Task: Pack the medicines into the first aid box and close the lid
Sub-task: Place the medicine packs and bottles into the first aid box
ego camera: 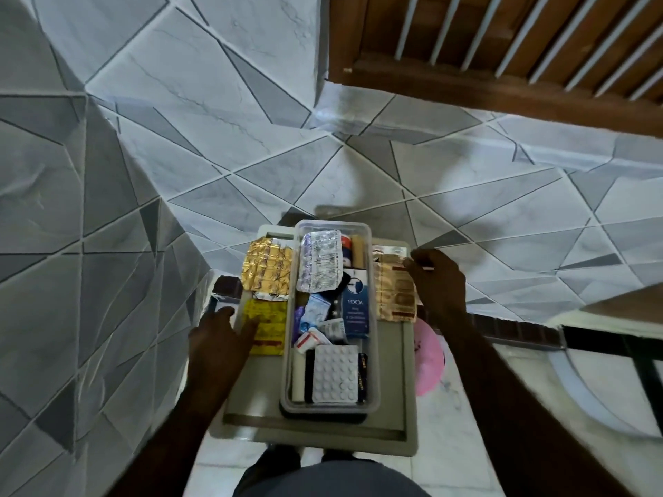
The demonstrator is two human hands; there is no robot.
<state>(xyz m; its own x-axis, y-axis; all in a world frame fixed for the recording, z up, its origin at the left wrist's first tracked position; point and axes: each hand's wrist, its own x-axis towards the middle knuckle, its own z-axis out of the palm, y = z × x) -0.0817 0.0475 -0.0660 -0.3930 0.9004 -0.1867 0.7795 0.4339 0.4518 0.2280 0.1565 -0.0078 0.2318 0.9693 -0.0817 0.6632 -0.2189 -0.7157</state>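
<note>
A clear plastic first aid box (373, 353) stands open on a grey tray (394, 417). Inside lie a silver blister strip (320, 261), a white tablet strip (335, 376), a blue carton (355, 306) and several small sachets. Left of the box lie a gold foil strip (267, 267) and a yellow strip (267, 326). My left hand (219, 338) rests with its fingertips on the yellow strip. To the right of the box, my right hand (437, 285) pinches the top edge of a tan blister strip (394, 292). No lid can be made out.
A pink plastic object (428, 356) sticks out beyond the tray's right edge. Grey and white tiled walls close in at the left and behind. A wooden louvred door (502, 41) is at the upper right. A dark metal frame (610, 346) runs at the right.
</note>
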